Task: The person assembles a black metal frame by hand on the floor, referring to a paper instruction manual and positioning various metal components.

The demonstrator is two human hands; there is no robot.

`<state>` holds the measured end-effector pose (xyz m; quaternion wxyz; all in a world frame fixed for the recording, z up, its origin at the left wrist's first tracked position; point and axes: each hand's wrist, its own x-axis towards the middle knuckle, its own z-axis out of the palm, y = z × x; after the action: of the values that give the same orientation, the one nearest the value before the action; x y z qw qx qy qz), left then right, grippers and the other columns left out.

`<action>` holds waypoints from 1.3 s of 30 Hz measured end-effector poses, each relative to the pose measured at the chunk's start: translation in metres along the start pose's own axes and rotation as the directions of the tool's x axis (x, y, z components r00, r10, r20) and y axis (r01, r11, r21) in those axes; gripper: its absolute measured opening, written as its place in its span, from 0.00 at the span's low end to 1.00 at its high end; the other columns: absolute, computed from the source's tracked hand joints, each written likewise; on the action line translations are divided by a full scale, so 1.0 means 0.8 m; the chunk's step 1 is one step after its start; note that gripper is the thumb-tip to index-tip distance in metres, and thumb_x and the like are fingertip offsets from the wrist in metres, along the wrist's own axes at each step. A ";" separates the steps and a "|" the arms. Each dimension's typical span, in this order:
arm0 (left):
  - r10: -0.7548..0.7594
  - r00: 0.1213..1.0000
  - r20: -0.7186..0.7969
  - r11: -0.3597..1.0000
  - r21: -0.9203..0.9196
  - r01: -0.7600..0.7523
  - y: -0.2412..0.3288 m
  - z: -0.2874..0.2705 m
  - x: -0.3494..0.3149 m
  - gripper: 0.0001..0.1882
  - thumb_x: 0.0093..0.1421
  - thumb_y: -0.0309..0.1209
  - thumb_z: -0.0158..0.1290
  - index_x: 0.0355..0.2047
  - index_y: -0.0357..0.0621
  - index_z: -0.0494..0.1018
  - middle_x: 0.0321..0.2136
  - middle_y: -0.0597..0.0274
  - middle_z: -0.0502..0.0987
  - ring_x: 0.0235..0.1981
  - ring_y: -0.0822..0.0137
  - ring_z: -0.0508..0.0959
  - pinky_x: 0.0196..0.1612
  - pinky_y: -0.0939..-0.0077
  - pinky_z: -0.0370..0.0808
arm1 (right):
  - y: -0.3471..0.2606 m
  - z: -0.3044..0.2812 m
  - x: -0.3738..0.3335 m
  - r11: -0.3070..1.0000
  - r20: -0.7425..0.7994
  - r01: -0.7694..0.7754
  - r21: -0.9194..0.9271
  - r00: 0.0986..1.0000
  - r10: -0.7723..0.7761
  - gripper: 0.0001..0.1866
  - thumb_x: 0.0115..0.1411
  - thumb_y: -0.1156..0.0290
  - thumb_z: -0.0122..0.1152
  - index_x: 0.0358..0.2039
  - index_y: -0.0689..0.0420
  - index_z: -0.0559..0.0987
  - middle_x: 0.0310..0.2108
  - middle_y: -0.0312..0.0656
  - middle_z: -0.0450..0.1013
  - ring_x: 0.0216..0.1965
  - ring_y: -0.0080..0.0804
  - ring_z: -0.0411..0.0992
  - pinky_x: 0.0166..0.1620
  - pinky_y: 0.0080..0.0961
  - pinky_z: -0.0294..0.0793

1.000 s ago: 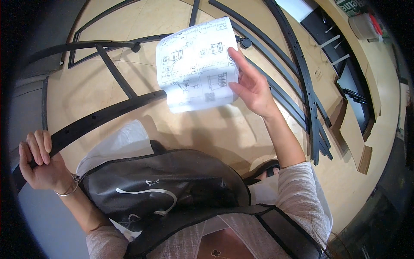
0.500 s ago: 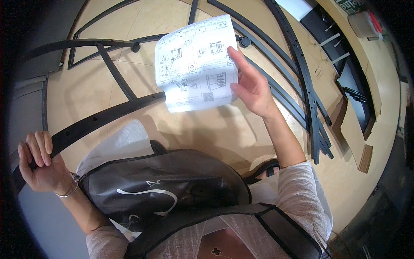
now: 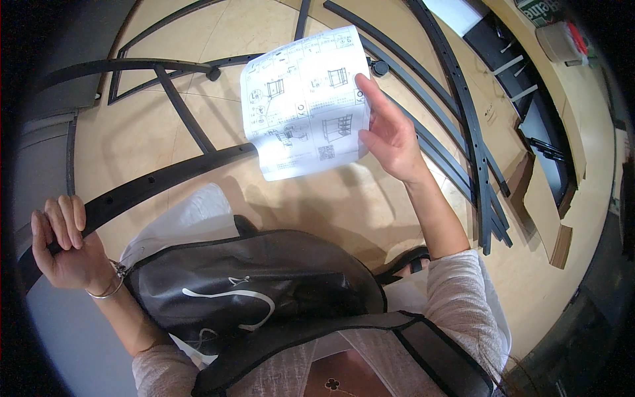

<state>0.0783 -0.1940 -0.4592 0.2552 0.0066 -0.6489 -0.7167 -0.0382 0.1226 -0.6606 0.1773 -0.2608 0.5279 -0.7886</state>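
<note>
My right hand (image 3: pixel 391 142) pinches the right edge of a white instruction sheet (image 3: pixel 307 106) between thumb and fingers. Printed diagrams of a shelved frame cover the sheet, which bends a little along its middle. At the left, my left hand (image 3: pixel 66 246) is wrapped round the near end of a black metal frame bar (image 3: pixel 155 177) with holes along it. That bar belongs to a frame with a crosspiece (image 3: pixel 180 106) and a second upright (image 3: pixel 132 65), which ends in a dark round foot or caster (image 3: pixel 213 73). The sheet hides the bar's far end.
Several loose black bars (image 3: pixel 456 106) lie on the tan floor to the right. Beyond them an opened cardboard box (image 3: pixel 562 248) holds more dark parts (image 3: pixel 546 149). A clear tub (image 3: pixel 559 43) stands at the far right. A black apron (image 3: pixel 264 284) covers my lap.
The sheet and my right hand have shifted slightly down and to the right in view. My left hand keeps its grip on the bar.
</note>
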 end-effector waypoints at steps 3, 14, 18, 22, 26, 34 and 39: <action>0.009 1.000 0.018 1.000 0.019 -0.009 0.001 0.000 0.000 0.14 0.55 0.29 0.35 0.12 0.50 0.52 0.08 0.70 0.54 0.10 0.79 0.53 0.19 0.86 0.53 | 0.000 0.000 0.000 0.999 -0.021 -0.024 -0.039 1.000 0.023 0.37 0.39 0.92 0.36 0.55 0.57 0.55 0.59 0.49 0.38 0.60 0.36 0.36 0.59 0.27 0.38; 0.011 0.999 0.052 1.000 -0.030 -0.010 -0.001 0.006 0.003 0.14 0.55 0.28 0.35 0.12 0.50 0.53 0.07 0.70 0.54 0.09 0.79 0.53 0.19 0.85 0.54 | 0.002 0.000 -0.001 0.999 -0.064 -0.028 -0.040 0.998 0.025 0.38 0.39 0.93 0.36 0.56 0.61 0.50 0.59 0.42 0.43 0.60 0.31 0.39 0.58 0.27 0.41; 0.002 0.999 0.037 1.000 -0.031 -0.001 0.000 0.012 0.004 0.14 0.55 0.28 0.35 0.13 0.50 0.52 0.07 0.70 0.54 0.09 0.79 0.53 0.19 0.85 0.54 | 0.000 0.000 0.000 0.999 -0.076 -0.030 -0.035 0.997 0.027 0.39 0.39 0.93 0.36 0.56 0.61 0.49 0.59 0.42 0.42 0.60 0.31 0.38 0.58 0.27 0.40; 0.001 0.998 0.064 1.000 -0.028 0.001 0.002 0.011 0.007 0.14 0.55 0.29 0.35 0.12 0.50 0.52 0.07 0.70 0.54 0.08 0.79 0.53 0.18 0.85 0.54 | -0.002 0.000 0.002 1.000 -0.073 -0.018 -0.024 0.997 0.016 0.38 0.39 0.93 0.36 0.56 0.61 0.49 0.59 0.42 0.41 0.60 0.32 0.38 0.58 0.27 0.40; 0.001 0.997 0.079 1.000 -0.024 0.000 0.001 0.008 0.007 0.15 0.55 0.29 0.35 0.12 0.50 0.52 0.07 0.70 0.54 0.08 0.79 0.53 0.18 0.85 0.54 | -0.001 -0.001 0.001 1.000 -0.076 -0.023 -0.018 0.997 0.021 0.38 0.39 0.93 0.36 0.56 0.62 0.49 0.59 0.43 0.41 0.60 0.32 0.37 0.59 0.28 0.39; 0.006 0.999 0.050 1.000 -0.007 -0.006 0.002 0.012 0.007 0.14 0.55 0.29 0.35 0.12 0.50 0.52 0.07 0.70 0.54 0.09 0.80 0.53 0.18 0.86 0.53 | -0.001 -0.003 0.002 1.000 -0.064 -0.004 0.005 0.998 0.004 0.39 0.39 0.92 0.35 0.56 0.54 0.53 0.59 0.51 0.35 0.60 0.38 0.34 0.59 0.30 0.40; -0.011 0.997 0.077 1.000 -0.022 0.013 0.002 0.009 0.006 0.14 0.55 0.29 0.35 0.12 0.50 0.52 0.07 0.70 0.54 0.09 0.80 0.53 0.18 0.86 0.53 | 0.002 -0.004 0.002 1.000 -0.063 0.010 -0.003 0.998 -0.010 0.39 0.39 0.92 0.35 0.56 0.54 0.53 0.59 0.51 0.35 0.60 0.37 0.33 0.59 0.29 0.40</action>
<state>0.0719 -0.1891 -0.4552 0.2257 -0.0201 -0.6501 -0.7253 -0.0410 0.1234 -0.6628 0.1563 -0.2387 0.5330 -0.7966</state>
